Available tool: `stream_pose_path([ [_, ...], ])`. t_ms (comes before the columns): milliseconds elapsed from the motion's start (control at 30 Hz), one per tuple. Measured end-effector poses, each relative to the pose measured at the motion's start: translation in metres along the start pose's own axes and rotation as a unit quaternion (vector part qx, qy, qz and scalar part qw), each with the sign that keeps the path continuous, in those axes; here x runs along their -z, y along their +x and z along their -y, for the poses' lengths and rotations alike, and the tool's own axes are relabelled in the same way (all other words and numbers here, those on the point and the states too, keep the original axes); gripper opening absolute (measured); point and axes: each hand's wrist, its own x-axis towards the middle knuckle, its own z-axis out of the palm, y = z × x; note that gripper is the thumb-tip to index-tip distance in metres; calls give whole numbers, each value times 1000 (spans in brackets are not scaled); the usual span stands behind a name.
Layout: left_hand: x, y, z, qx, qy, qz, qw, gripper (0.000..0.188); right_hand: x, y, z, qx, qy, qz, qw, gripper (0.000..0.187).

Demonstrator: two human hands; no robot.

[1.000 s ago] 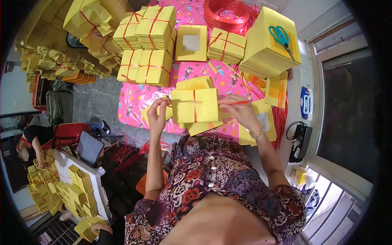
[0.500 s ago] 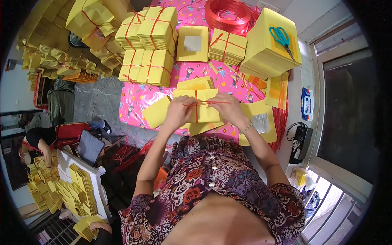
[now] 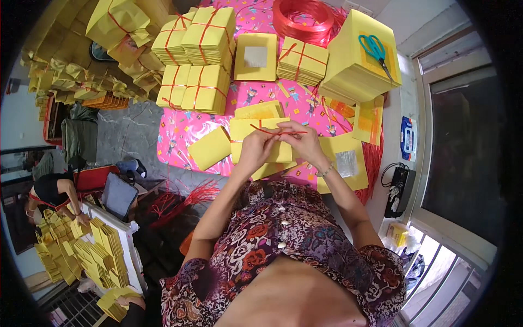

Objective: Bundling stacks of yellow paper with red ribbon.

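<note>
A bundle of yellow paper sheets (image 3: 281, 155) lies before me on the pink patterned table, with a thin red plastic string (image 3: 267, 130) around it. Above its top face, my left hand (image 3: 257, 147) pinches the string. My right hand (image 3: 305, 144), a bracelet on its wrist, is closed on the string too, its fingertips meeting the left ones. Two string ends stick out past the fingers, one to each side. The hands hide the crossing itself. Loose yellow sheets (image 3: 209, 148) stick out beneath and beside the bundle.
Tied yellow bundles (image 3: 207, 90) stand at the back left. A tall yellow stack (image 3: 348, 60) at the back right bears teal-handled scissors (image 3: 373, 49). Behind is a red string coil (image 3: 303, 19). Other people's hands handle yellow paper around a white table (image 3: 131, 248) at lower left.
My hands have come together from either side of the bundle's middle, the left moving right. The string ends now point outward from the joined fingertips.
</note>
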Motion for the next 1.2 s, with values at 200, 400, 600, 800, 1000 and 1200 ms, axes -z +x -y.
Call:
stream_pose_path([
  [200,8,12,-3,75,-51,57,994,25,2,1,-4,-7,-45,4,999,28],
  [400,12,21,13,113,-171,106,973,29,4,-4,5,-35,69,-10,997,21],
  [600,32,34,7,132,-288,201,927,27,9,-14,3,26,88,-86,992,17],
  [800,36,37,7,96,-230,281,927,26,9,-9,18,38,45,-35,998,14],
  [1000,37,33,2,132,-295,254,912,27,11,-13,2,52,-55,-17,997,14],
  [1200,36,30,5,110,-287,281,909,27,-2,-23,10,36,-5,-114,993,18],
])
